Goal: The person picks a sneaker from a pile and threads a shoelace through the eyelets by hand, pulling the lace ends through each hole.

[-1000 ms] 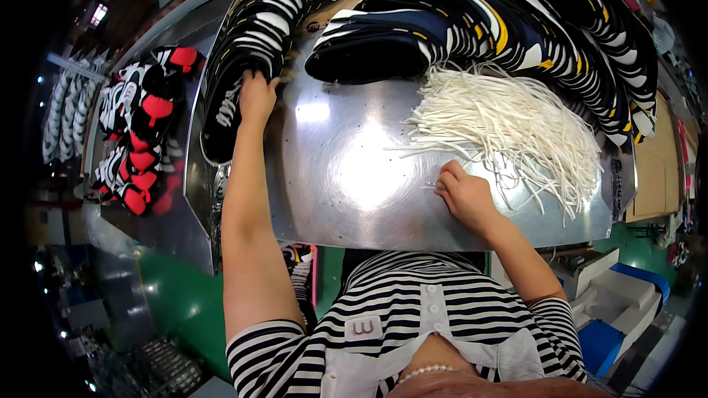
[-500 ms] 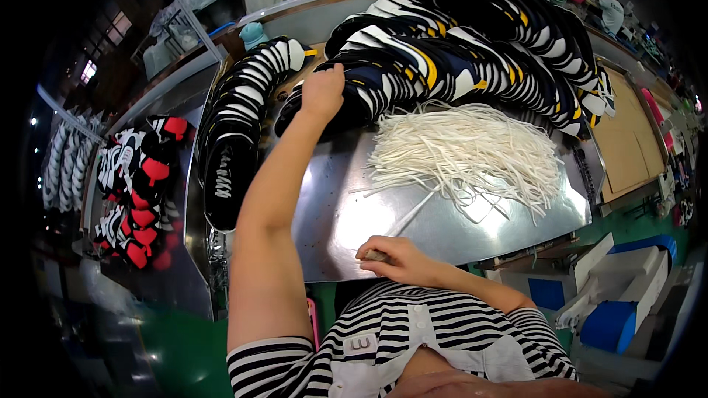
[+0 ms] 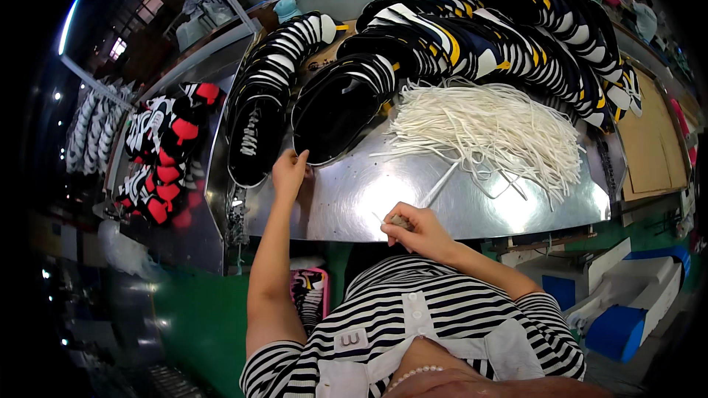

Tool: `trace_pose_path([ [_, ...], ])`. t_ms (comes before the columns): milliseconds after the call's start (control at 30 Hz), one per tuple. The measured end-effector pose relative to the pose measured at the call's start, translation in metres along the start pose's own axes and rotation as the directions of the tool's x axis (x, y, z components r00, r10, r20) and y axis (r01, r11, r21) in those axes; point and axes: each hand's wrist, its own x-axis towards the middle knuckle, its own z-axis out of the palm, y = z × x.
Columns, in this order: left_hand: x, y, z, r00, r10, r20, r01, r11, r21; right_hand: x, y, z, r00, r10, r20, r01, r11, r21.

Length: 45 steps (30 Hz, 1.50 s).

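At the metal table's near left, my left hand has its fingers pinched at the near edge of a black shoe upper. This upper lies opening up, in front of a row of overlapping white-and-black uppers. My right hand is closed round the grey-brown handle of an awl-like tool, close to the table's front edge. A thin tip sticks out to the left of its fingers. Past the right hand lies a heap of white shoelaces, with one lace strand trailing toward that hand.
A curved row of uppers lines the table's left side. Larger stacks of uppers fill the back. Red-and-white uppers lie on a side surface at left. Right of the table stand a cardboard sheet and a blue-and-white bin.
My left hand has come back toward me from the far stack, and a group of black uppers now lies nearer. My right hand still holds the tool; the view has shifted slightly.
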Motion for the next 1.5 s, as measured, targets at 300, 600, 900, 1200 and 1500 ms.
trace_pose_path([
  [300,-0.091,0.109,-0.059,0.403,0.707,-0.581,-0.748,0.621,0.237,-0.027,-0.071,0.014,0.933,-0.268,0.239,0.093,0.824,0.559],
  [600,-0.187,0.104,0.04,0.502,0.862,0.062,-0.805,0.492,-0.332,-0.048,-0.053,-0.03,0.986,-0.132,-0.097,0.164,0.793,0.587],
  [900,-0.074,0.072,-0.01,0.759,0.341,0.555,-0.483,0.866,0.129,0.025,0.022,-0.015,0.96,0.139,-0.244,0.005,0.861,0.509],
  [1200,-0.08,0.091,0.025,0.344,0.223,0.912,0.634,0.662,-0.401,0.056,0.036,-0.018,0.91,0.045,-0.412,0.11,0.932,0.345],
  [1500,-0.132,0.108,0.034,0.766,0.127,0.63,0.547,0.386,-0.743,0.024,0.01,-0.019,0.938,0.032,-0.346,0.084,0.945,0.316],
])
